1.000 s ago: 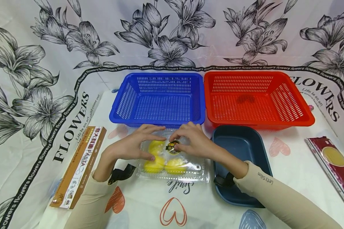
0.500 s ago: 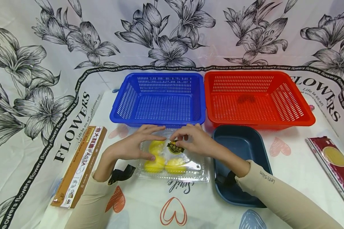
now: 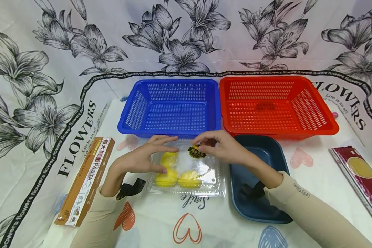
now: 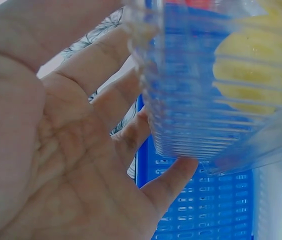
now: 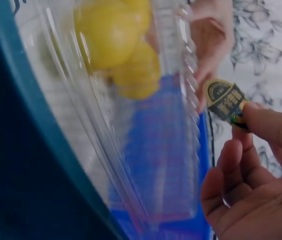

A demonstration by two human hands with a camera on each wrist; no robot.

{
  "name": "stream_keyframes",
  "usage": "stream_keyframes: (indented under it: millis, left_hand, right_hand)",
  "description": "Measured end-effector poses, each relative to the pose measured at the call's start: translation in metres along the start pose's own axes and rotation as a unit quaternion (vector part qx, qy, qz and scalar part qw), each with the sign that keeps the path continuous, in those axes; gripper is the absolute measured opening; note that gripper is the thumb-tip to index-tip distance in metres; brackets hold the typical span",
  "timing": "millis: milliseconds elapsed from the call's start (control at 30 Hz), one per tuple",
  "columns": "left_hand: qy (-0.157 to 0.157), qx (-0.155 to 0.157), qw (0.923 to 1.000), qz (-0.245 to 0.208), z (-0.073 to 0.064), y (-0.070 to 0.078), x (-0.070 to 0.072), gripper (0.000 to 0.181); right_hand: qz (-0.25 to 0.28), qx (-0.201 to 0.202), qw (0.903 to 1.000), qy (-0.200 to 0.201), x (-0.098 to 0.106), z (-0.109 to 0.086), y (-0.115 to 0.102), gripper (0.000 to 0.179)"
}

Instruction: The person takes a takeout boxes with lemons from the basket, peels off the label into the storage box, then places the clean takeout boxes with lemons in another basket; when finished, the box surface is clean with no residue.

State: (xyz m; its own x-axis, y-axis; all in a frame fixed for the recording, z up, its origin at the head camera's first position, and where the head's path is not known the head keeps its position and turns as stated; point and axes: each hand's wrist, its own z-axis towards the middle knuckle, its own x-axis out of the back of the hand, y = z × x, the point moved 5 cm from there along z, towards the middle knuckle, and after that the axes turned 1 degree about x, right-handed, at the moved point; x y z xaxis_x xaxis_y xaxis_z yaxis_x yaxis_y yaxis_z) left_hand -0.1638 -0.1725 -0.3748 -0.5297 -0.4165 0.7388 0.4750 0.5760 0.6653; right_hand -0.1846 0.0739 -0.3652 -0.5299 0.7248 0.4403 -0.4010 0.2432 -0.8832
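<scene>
A clear plastic clamshell box (image 3: 204,182) lies on the table with several yellow round fruits (image 3: 167,177) inside its left part. My right hand (image 3: 226,146) pinches a black and gold oval sticker (image 3: 197,151) between thumb and forefinger. In the right wrist view the sticker (image 5: 226,101) stands clear of the lid, and the other fingers are loosely curled. My left hand (image 3: 142,156) rests at the box's left side, its fingers and thumb spread. In the left wrist view those fingers (image 4: 171,182) touch the ribbed side of the box.
Behind the box stand a blue basket (image 3: 173,131) and a red basket (image 3: 279,132). A dark blue tray (image 3: 246,213) lies right of the box, under my right forearm. A pasta box (image 3: 83,182) lies at left, a dark red packet (image 3: 359,179) at far right.
My right hand has moved up and to the right, and the sticker has moved with it away from its place on the lid. The left hand has stayed put.
</scene>
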Motion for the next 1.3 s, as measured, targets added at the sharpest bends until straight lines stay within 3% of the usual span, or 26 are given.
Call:
stream_keyframes:
  millis: [333,733,1033,1300]
  left_hand:
    - [0.005,-0.01,0.9999,0.004,0.001,0.0,0.0,0.068]
    - [0.006,-0.01,0.9999,-0.002,0.0,0.0,-0.002,0.068]
    - [0.009,-0.012,0.9999,0.008,0.0,0.001,-0.001,0.067]
    - [0.009,-0.013,0.9999,0.005,0.001,-0.001,-0.002,0.067]
  right_hand:
    - [0.038,-0.046,0.9977,0.034,0.044,-0.034,0.011,0.02]
    - [0.029,-0.099,0.9888,0.107,0.083,-0.091,0.046,0.024]
    - [0.001,-0.133,0.9875,0.085,0.089,-0.116,0.068,0.02]
    - [-0.004,-0.141,0.9893,0.037,0.082,-0.117,0.078,0.015]
